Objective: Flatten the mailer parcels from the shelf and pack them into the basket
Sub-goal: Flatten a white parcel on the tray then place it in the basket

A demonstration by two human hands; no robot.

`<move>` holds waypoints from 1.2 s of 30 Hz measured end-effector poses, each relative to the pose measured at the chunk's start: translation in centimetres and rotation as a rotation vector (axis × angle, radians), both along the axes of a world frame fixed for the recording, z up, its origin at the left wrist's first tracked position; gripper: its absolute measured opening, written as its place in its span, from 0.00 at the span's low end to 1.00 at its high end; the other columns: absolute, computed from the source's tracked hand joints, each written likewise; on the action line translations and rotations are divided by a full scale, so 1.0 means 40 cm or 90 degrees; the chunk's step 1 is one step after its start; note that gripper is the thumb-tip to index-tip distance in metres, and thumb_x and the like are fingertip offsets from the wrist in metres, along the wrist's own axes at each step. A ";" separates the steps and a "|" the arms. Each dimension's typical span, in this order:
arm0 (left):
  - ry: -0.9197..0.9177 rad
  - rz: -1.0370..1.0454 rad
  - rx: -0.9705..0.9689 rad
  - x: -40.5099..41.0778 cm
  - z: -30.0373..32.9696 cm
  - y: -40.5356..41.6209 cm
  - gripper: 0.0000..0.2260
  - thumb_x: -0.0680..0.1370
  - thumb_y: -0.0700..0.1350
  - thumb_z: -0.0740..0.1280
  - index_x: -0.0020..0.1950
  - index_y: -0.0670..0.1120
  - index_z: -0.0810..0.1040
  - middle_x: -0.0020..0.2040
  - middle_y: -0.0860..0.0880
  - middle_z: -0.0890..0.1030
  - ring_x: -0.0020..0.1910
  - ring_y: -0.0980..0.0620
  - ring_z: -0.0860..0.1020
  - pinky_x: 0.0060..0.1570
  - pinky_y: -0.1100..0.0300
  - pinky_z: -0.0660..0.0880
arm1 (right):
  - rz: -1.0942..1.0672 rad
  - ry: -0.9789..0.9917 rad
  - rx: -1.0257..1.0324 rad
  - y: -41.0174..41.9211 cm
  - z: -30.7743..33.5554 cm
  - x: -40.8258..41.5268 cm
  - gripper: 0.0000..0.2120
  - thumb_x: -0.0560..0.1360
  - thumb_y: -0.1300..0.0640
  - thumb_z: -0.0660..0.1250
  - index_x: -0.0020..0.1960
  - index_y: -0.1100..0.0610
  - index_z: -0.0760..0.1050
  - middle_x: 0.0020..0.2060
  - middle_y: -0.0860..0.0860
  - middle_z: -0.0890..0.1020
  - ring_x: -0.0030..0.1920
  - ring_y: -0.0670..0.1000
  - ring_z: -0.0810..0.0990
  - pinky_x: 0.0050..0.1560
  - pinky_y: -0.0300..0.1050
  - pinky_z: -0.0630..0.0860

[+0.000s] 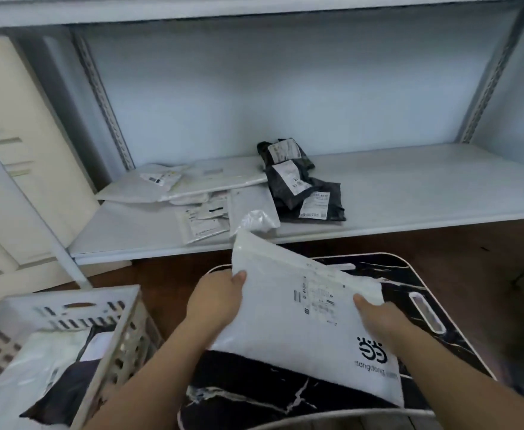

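Note:
A large white mailer parcel (304, 318) with a printed label and a black logo is held tilted over a black marble-patterned tabletop (409, 280). My left hand (220, 301) grips its left edge, thumb on top. My right hand (378, 321) grips its right side, thumb on the top face. On the shelf (409, 187) lie several white mailers (174, 187) at the left and a few black mailers (304, 187) in the middle. The white slotted basket (124, 308) stands at lower left with white and black mailers inside.
A crumpled clear plastic bag (256, 220) sits at the shelf's front edge. A cream cabinet door (15, 144) stands at the left. Metal shelf uprights (102, 100) frame the bay. Dark wooden floor lies beneath.

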State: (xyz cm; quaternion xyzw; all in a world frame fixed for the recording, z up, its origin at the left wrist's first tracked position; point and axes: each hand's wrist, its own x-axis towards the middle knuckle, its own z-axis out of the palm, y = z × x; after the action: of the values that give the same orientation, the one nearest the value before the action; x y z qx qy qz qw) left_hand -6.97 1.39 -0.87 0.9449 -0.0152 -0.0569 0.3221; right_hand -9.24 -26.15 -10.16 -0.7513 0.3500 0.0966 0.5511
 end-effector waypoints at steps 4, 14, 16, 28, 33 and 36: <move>0.033 -0.072 0.078 0.070 -0.023 -0.045 0.20 0.83 0.54 0.53 0.38 0.45 0.73 0.43 0.46 0.79 0.43 0.48 0.76 0.45 0.55 0.69 | -0.063 0.114 0.117 -0.017 -0.088 -0.017 0.35 0.78 0.36 0.56 0.66 0.67 0.70 0.59 0.63 0.78 0.56 0.62 0.78 0.61 0.54 0.73; 0.222 0.082 0.276 0.059 -0.351 0.053 0.14 0.80 0.44 0.55 0.64 0.41 0.70 0.61 0.44 0.76 0.60 0.44 0.76 0.56 0.53 0.72 | 0.233 0.048 -0.210 0.016 -0.109 0.055 0.32 0.74 0.47 0.69 0.73 0.57 0.62 0.67 0.60 0.69 0.66 0.59 0.70 0.67 0.54 0.69; 0.196 0.105 0.302 0.051 -0.383 0.044 0.15 0.80 0.45 0.54 0.64 0.42 0.67 0.63 0.45 0.73 0.62 0.45 0.74 0.57 0.52 0.71 | 0.339 0.071 -0.418 0.040 -0.139 0.053 0.35 0.76 0.39 0.61 0.76 0.53 0.55 0.75 0.58 0.57 0.73 0.59 0.58 0.70 0.57 0.61; -0.018 -0.118 0.324 0.029 -0.514 -0.144 0.26 0.80 0.63 0.41 0.76 0.58 0.60 0.77 0.45 0.60 0.75 0.36 0.58 0.64 0.28 0.53 | 0.592 -0.245 -0.695 0.134 -0.268 0.052 0.29 0.80 0.35 0.45 0.77 0.47 0.57 0.78 0.55 0.55 0.77 0.59 0.51 0.67 0.65 0.54; -0.059 -0.119 0.327 0.040 -0.536 -0.136 0.26 0.80 0.62 0.42 0.77 0.58 0.57 0.79 0.46 0.56 0.76 0.36 0.53 0.64 0.25 0.50 | 0.603 -0.222 -0.701 0.135 -0.293 0.065 0.29 0.80 0.36 0.44 0.77 0.47 0.56 0.78 0.55 0.53 0.77 0.61 0.51 0.67 0.69 0.52; -0.058 -0.112 0.330 0.042 -0.547 -0.138 0.26 0.80 0.62 0.42 0.77 0.59 0.57 0.79 0.46 0.55 0.77 0.36 0.52 0.64 0.25 0.49 | 0.610 -0.211 -0.707 0.135 -0.300 0.067 0.29 0.81 0.36 0.44 0.78 0.46 0.55 0.78 0.55 0.52 0.77 0.62 0.51 0.67 0.70 0.52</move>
State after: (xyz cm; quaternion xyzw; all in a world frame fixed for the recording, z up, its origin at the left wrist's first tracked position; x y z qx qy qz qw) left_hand -5.29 -4.11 -22.77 0.9924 -0.0963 -0.0443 0.0623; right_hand -6.56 -20.77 -22.18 -0.9936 -0.1057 0.0208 0.0339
